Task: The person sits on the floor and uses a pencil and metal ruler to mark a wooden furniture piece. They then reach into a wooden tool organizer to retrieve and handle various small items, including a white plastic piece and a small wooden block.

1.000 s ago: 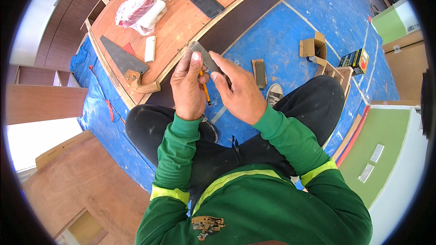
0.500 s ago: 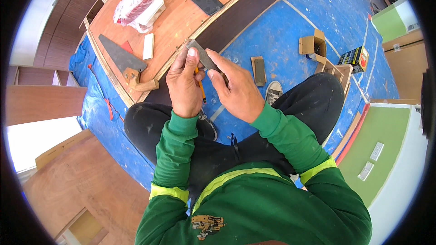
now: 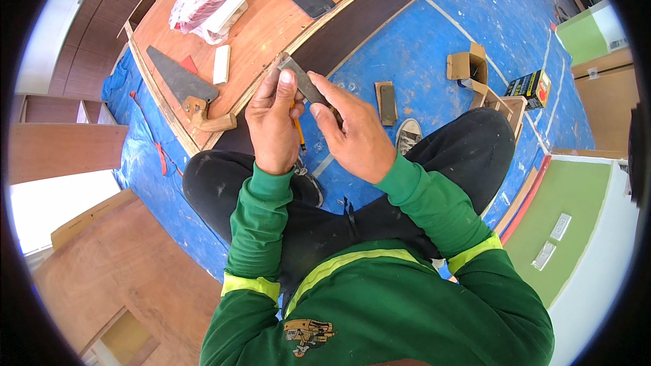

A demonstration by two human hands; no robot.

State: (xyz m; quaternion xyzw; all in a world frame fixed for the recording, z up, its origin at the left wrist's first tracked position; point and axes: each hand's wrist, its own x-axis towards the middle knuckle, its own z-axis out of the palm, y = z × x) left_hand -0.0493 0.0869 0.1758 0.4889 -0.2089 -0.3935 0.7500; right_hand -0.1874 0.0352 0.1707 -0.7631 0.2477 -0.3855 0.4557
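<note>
Keeping the same grip

A grey bar (image 3: 304, 83) is gripped by the left hand (image 3: 272, 122) and the right hand (image 3: 356, 130) near the counter (image 3: 263, 20), a yellow pencil (image 3: 300, 135) tucked in the left; little is changed, so no new step seems begun

The head-worn fisheye, left of a side-by-side pair, looks steeply down, upright and unmirrored. The chest (image 3: 420, 312) comes nearest, at the lower edge; the left hand (image 3: 272, 125) and right hand (image 3: 358, 137) lie farther out, just above centre. Its wide reach takes in the board (image 3: 261, 30), floor sheet (image 3: 407, 54) and green wall (image 3: 580, 193), straight edges bowing.
</note>
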